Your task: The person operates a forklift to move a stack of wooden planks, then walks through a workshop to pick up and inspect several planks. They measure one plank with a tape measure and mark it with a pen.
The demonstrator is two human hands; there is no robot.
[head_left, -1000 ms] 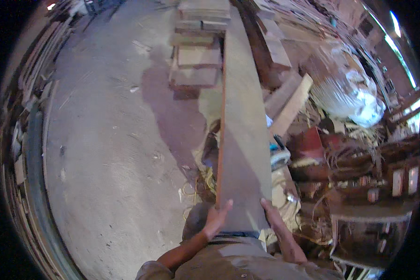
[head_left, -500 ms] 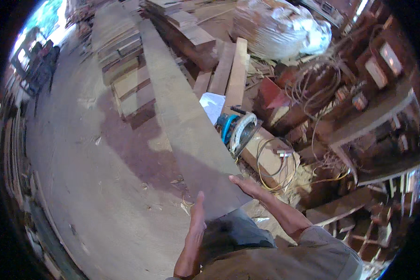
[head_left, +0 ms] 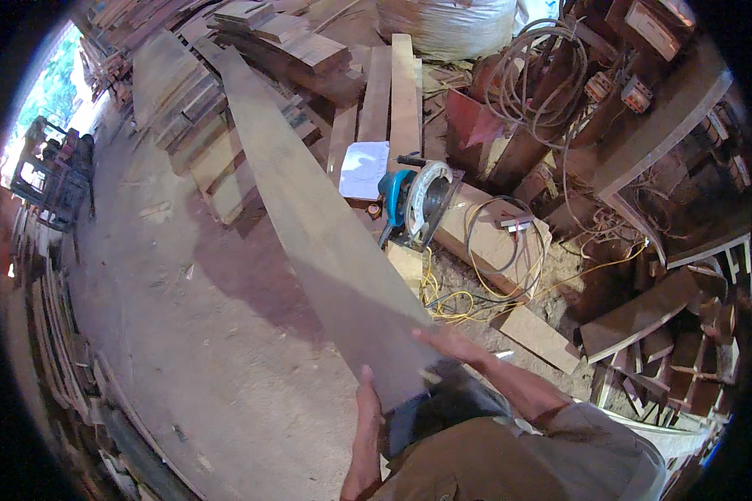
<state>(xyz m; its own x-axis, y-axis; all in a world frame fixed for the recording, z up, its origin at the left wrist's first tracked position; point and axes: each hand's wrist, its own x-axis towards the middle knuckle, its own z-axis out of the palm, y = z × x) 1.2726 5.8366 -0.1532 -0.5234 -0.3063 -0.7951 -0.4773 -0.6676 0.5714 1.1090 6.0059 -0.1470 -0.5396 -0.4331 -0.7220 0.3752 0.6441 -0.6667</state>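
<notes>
A long wide wooden plank point(head_left: 309, 217) slants from my body up toward the far left. My left hand point(head_left: 368, 401) grips its left edge near the close end, thumb on top and the other fingers hidden underneath. At the opposite edge, my right hand point(head_left: 451, 345) holds the same end, its thumb lying over the face. The plank's far end reaches the stacked boards. To the right of the plank, a blue circular saw point(head_left: 405, 200) with a pale guard rests on timber, apart from both hands.
Stacked boards point(head_left: 213, 159) stand at the far left. Beside the saw lie a white paper sheet point(head_left: 364, 169) and a tangled yellow cable point(head_left: 455, 305). Coiled cable point(head_left: 530, 79) hangs at right, above scrap wood point(head_left: 643, 321). A large white sack point(head_left: 447, 25) stands behind.
The view has shifted, so the saw and stacks sit elsewhere in the picture. Both hands still hold the plank's near end, which now appears slightly lower and further right.
</notes>
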